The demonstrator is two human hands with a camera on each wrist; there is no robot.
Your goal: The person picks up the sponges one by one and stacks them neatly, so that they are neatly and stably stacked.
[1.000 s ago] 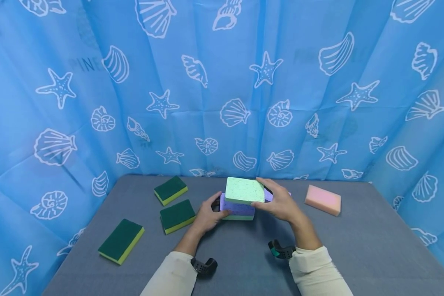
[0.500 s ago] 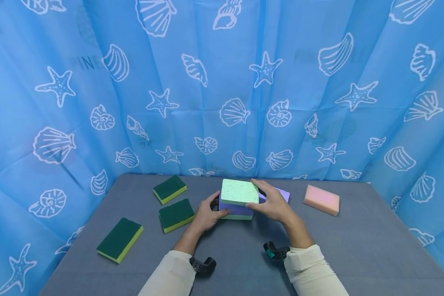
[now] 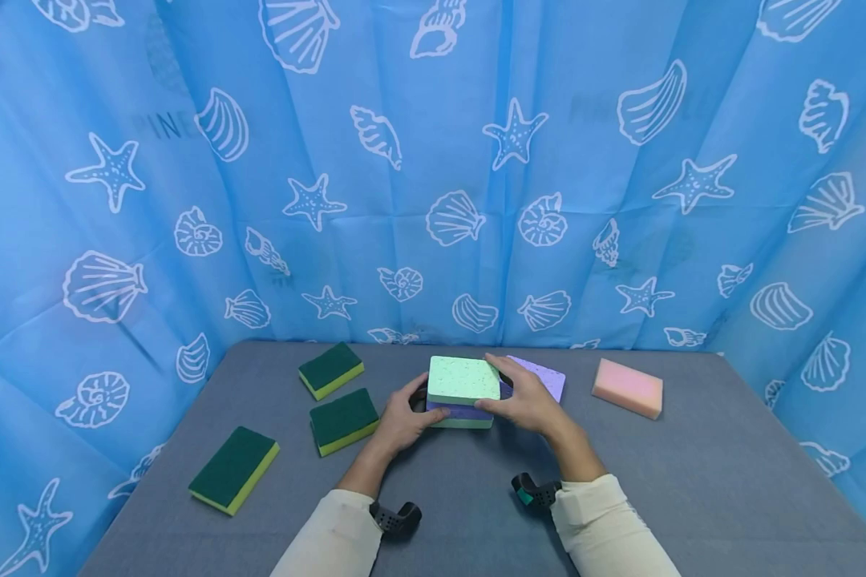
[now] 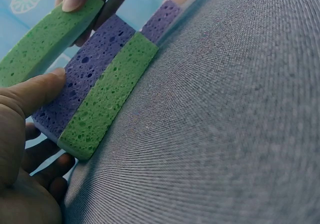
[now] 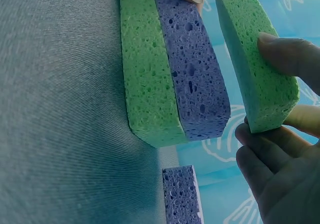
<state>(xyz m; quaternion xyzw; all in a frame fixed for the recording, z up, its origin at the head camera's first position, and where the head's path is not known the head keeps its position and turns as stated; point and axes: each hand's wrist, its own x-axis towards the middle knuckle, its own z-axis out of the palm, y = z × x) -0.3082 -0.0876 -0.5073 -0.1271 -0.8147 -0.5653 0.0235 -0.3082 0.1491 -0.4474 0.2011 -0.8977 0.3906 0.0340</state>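
Between both hands, a green sponge point(image 3: 464, 377) hangs over a purple sponge point(image 5: 197, 74), with a narrow gap showing in the right wrist view. My right hand point(image 3: 528, 399) pinches this upper sponge by its right end, thumb on the near side. Beneath the purple sponge, a second green sponge point(image 4: 107, 102) lies flat on the table. My left hand point(image 3: 402, 418) holds the left end of that lower pair, its thumb pressing the purple sponge's near side and its fingers around the back. Another purple sponge point(image 3: 548, 377) lies just behind my right hand, partly hidden by it.
On the left of the grey table point(image 3: 469, 513) lie a far green-and-yellow scouring sponge point(image 3: 330, 369), a middle scouring sponge point(image 3: 344, 420) and a near scouring sponge point(image 3: 234, 469). A pink sponge point(image 3: 628, 388) lies right. A blue shell-patterned curtain point(image 3: 404, 176) hangs behind.
My right hand has brought the upper green sponge left and down, nearly lining it up over the purple one. The left hand has stayed around the lower pair.
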